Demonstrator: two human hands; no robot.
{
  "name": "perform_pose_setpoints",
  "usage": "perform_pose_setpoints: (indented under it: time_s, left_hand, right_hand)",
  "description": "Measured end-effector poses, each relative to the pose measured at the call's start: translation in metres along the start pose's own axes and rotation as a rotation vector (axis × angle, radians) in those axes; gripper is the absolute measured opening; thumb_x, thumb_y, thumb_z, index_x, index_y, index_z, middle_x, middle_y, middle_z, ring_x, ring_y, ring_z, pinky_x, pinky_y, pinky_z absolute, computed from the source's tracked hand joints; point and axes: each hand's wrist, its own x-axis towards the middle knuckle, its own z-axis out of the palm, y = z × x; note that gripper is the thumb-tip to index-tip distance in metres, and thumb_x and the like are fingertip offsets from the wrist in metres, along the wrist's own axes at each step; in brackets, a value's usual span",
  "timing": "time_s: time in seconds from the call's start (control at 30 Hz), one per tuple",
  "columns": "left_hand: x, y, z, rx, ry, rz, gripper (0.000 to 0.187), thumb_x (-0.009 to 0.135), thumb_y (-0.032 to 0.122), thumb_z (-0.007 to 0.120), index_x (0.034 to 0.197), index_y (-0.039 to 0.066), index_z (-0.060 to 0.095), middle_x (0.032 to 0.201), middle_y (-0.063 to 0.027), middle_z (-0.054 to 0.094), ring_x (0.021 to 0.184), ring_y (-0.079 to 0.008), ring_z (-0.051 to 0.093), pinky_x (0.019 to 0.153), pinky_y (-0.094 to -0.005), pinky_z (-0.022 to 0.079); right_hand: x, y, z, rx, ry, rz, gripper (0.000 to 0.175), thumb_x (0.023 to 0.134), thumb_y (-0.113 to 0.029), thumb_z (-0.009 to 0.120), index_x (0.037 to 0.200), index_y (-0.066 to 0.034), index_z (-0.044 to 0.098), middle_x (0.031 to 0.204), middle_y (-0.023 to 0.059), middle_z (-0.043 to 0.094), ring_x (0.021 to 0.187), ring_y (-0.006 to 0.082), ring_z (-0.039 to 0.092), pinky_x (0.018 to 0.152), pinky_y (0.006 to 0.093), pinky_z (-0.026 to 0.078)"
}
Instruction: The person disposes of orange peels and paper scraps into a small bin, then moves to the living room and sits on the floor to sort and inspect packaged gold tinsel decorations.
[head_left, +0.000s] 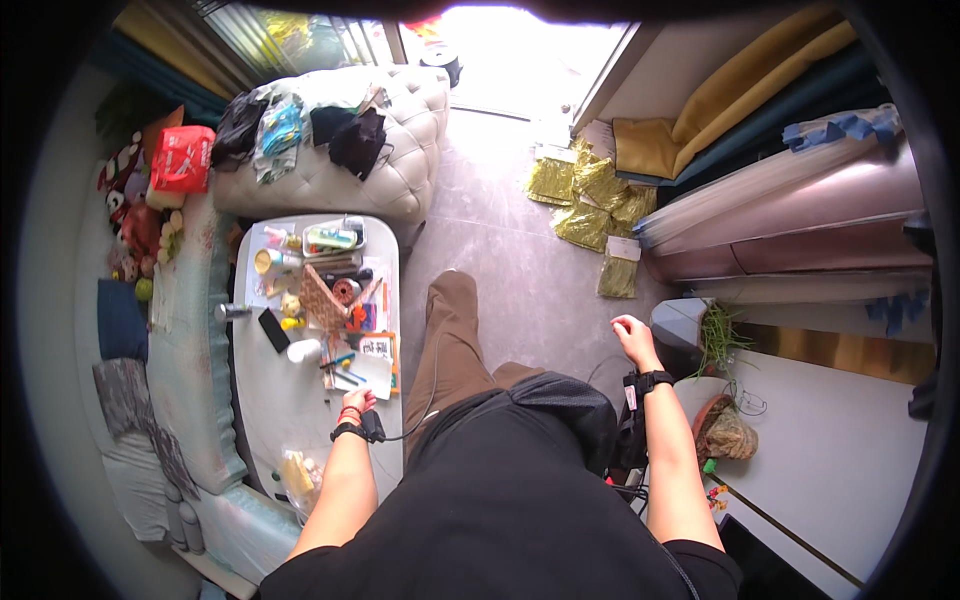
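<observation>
My left hand (360, 400) is loosely curled above the near part of a low white table (300, 390), close to a white sheet of paper (381, 379) and pens (349, 369). Nothing shows in it. My right hand (636, 339) hangs out to the side over the grey floor, fingers curled in, also with no object visible. Beside it stands a grey planter (675, 322) with a green grassy plant (720, 334). Each wrist wears a black strap with a small device. On the table lie a black phone (274, 331), a white cup (304, 350) and a brown patterned box (324, 298).
Packets of gold foil fringe (600, 195) lie on the floor (487, 187) ahead on the right. A tufted cream sofa section (375, 180) bears folded clothes (281, 131). A bright doorway (525, 67) is ahead. A pink wrapped appliance (810, 202) stands right. A cable (431, 390) runs from my left wrist.
</observation>
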Motion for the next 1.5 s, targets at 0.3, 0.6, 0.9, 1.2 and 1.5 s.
perform_pose_setpoints:
  time_s: [0.3, 0.6, 0.9, 1.2, 1.5]
  left_hand:
    - [0.083, 0.326, 0.119, 0.241, -0.219, 0.510, 0.018, 0.078, 0.018, 0.054, 0.068, 0.005, 0.059, 0.056, -0.0032, 0.055, 0.045, -0.0132, 0.050, 0.043, -0.0252, 0.039]
    - [0.044, 0.489, 0.322, 0.113, -0.400, 0.539, 0.014, 0.083, 0.023, 0.058, 0.088, 0.010, 0.060, 0.083, -0.0022, 0.064, 0.073, -0.0114, 0.061, 0.058, -0.0213, 0.044]
    - [0.121, 0.459, 0.500, 0.438, -0.537, 0.331, 0.011, 0.081, 0.012, 0.056, 0.086, 0.004, 0.060, 0.078, -0.0043, 0.063, 0.070, -0.0102, 0.058, 0.061, -0.0222, 0.045]
    - [0.351, 0.441, 0.685, 0.719, -0.669, 0.502, 0.014, 0.084, 0.014, 0.054, 0.088, 0.002, 0.059, 0.082, -0.0039, 0.062, 0.078, -0.0105, 0.058, 0.069, -0.0248, 0.046]
    - [0.508, 0.423, 0.823, 0.570, -0.746, 0.748, 0.017, 0.083, 0.010, 0.054, 0.097, 0.000, 0.055, 0.088, -0.0060, 0.061, 0.080, -0.0108, 0.058, 0.075, -0.0249, 0.047]
  right_hand:
    - [0.071, -0.047, -0.013, -0.060, -0.063, 0.284, 0.017, 0.079, -0.018, 0.058, 0.089, -0.0057, 0.064, 0.083, 0.0122, 0.065, 0.079, 0.0235, 0.063, 0.070, 0.0319, 0.048]
    - [0.161, 0.003, -0.048, -0.083, -0.172, 0.386, 0.018, 0.079, -0.019, 0.057, 0.089, -0.0061, 0.064, 0.085, 0.0116, 0.065, 0.080, 0.0257, 0.062, 0.071, 0.0329, 0.048]
    - [0.405, 0.029, -0.002, 0.629, 0.002, 0.427, 0.018, 0.086, -0.018, 0.055, 0.095, -0.0044, 0.062, 0.085, 0.0031, 0.064, 0.079, 0.0108, 0.060, 0.071, 0.0243, 0.047]
    - [0.594, 0.126, 0.162, 0.842, -0.022, 0.467, 0.017, 0.089, -0.017, 0.052, 0.094, -0.0029, 0.060, 0.086, 0.0027, 0.062, 0.081, 0.0088, 0.058, 0.071, 0.0216, 0.045]
    - [0.646, 0.235, 0.271, 0.286, -0.368, 0.209, 0.018, 0.084, -0.015, 0.056, 0.093, -0.0013, 0.060, 0.080, 0.0066, 0.062, 0.069, 0.0114, 0.055, 0.065, 0.0264, 0.045]
